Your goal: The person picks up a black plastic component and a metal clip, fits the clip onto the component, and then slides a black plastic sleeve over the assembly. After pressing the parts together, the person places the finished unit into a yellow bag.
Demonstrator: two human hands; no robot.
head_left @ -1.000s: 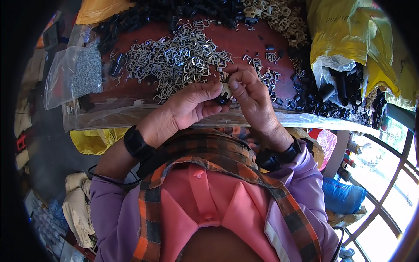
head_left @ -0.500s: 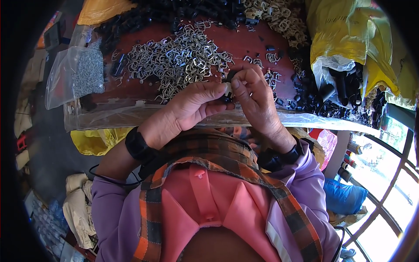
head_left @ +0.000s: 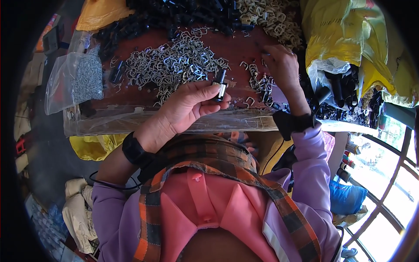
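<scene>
My left hand (head_left: 192, 102) is closed around a small black part with a pale metal clip on it (head_left: 221, 89). The part stands upright between thumb and fingers, its thin dark stem pointing up, above the table's near edge. Farther right, my right hand (head_left: 283, 65) reaches down to the table with its fingertips bent close together. What lies under those fingertips is too small and hidden to name. Between the hands lie loose metal clips (head_left: 255, 81). A large heap of U-shaped metal clips (head_left: 170, 63) spreads just beyond my left hand.
Black parts (head_left: 174, 17) pile along the far side of the red-brown tabletop (head_left: 131, 94), beside a heap of beige clips (head_left: 279, 22). A clear bag of small screws or pins (head_left: 87, 74) sits at left. A yellow bag with black tubes (head_left: 340, 39) stands at right.
My right hand has left the part it shared with my left hand and moved right and farther away to the tabletop. My left hand still holds the part, now in plain sight.
</scene>
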